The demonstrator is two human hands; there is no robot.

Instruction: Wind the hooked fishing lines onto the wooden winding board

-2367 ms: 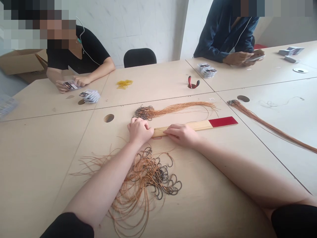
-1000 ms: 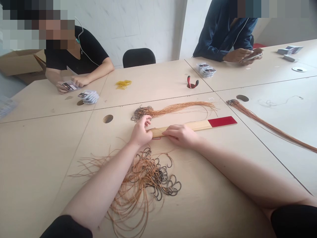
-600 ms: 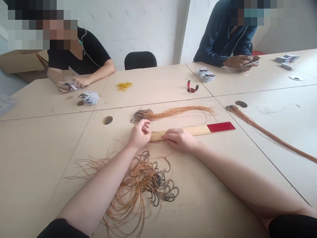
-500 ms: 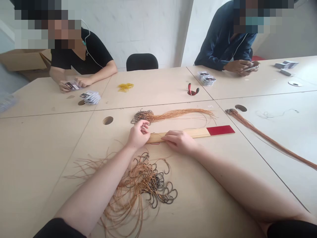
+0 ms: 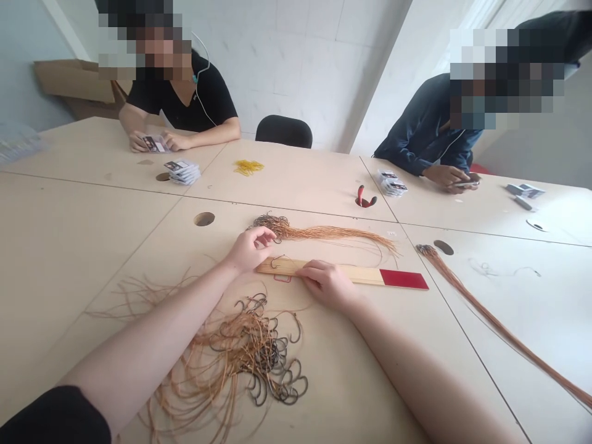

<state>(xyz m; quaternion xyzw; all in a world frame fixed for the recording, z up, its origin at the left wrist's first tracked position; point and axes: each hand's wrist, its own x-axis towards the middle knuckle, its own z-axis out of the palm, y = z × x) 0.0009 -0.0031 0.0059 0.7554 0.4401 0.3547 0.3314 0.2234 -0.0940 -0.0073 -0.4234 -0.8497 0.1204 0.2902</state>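
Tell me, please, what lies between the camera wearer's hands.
In the head view, part of the wooden board, bearing a hook, lies between left hand and right hand; a red outline shows at the board's near edge.

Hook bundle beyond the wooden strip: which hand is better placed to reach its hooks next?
Left, probably: the left hand is close beside the hook end of the hook bundle, while the right hand is on the wooden strip, farther from those hooks.

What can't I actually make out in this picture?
All in the head view:
Middle of the board: hidden by the right hand.
Tool below the red and black handles: sunk in the table hole.
Far end of the long cord bundle: cut off by the right edge.
Print on the stacked boxes: too small.
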